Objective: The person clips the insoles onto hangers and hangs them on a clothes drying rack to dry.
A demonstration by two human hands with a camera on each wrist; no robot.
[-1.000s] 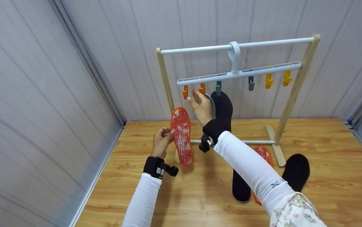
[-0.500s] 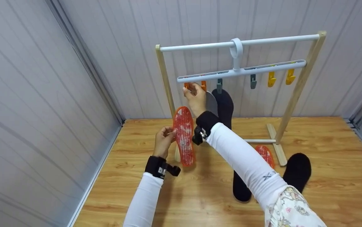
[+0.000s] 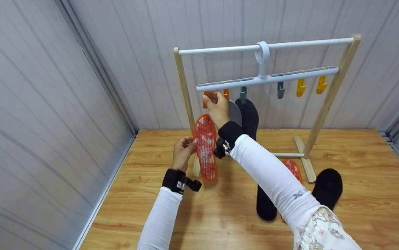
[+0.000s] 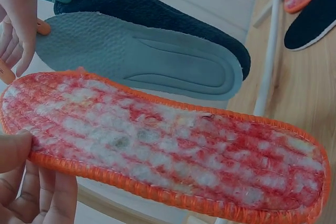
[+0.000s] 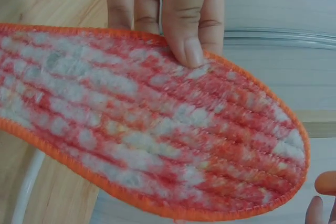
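Note:
A red-and-white insole (image 3: 206,149) with an orange stitched edge hangs from my left hand (image 3: 182,152), whose thumb and fingers pinch its side edge. My right hand (image 3: 218,110) is up at the leftmost orange clip (image 3: 205,100) of the white hanger (image 3: 234,83), thumb and fingers pinching it. In the left wrist view that orange clip (image 4: 6,73) is close above the insole's end, with no contact between them. Beside the right hand, a grey insole (image 4: 157,59) hangs from the second orange clip (image 4: 43,27), and a black insole (image 3: 249,118) from a dark green clip (image 3: 243,95).
The hanger hooks over the rack's white top rod (image 3: 220,50). Toward its right are another dark green clip (image 3: 281,91) and two yellow clips (image 3: 300,88). On the wooden floor lie a red insole (image 3: 292,169) and black insoles (image 3: 328,187), partly behind my right arm.
My right hand has moved left and up from beside the second orange clip to the leftmost one and taken hold of it. The left hand has raised the red insole slightly, toward the right.

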